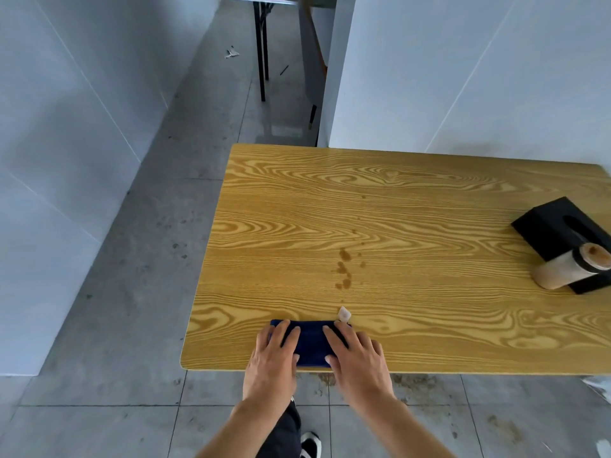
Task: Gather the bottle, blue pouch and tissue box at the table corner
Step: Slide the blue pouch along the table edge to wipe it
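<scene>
The blue pouch (312, 342) lies flat near the front edge of the wooden table (396, 226), towards its front left corner. My left hand (274, 355) rests on the pouch's left end and my right hand (355, 353) on its right end, fingers laid over it. A pale tag (344, 314) sticks out at the pouch's far right corner. At the far right of the table sits the black tissue box (555, 226). In front of it stands the bottle (572, 267), white-bodied with a brown top, overlapping the box.
Brown stains (344, 267) mark the tabletop's middle. White wall panels stand behind the table and along the left. Grey tiled floor (132, 292) runs left of and in front of the table. A dark-legged piece of furniture (263, 44) stands far back.
</scene>
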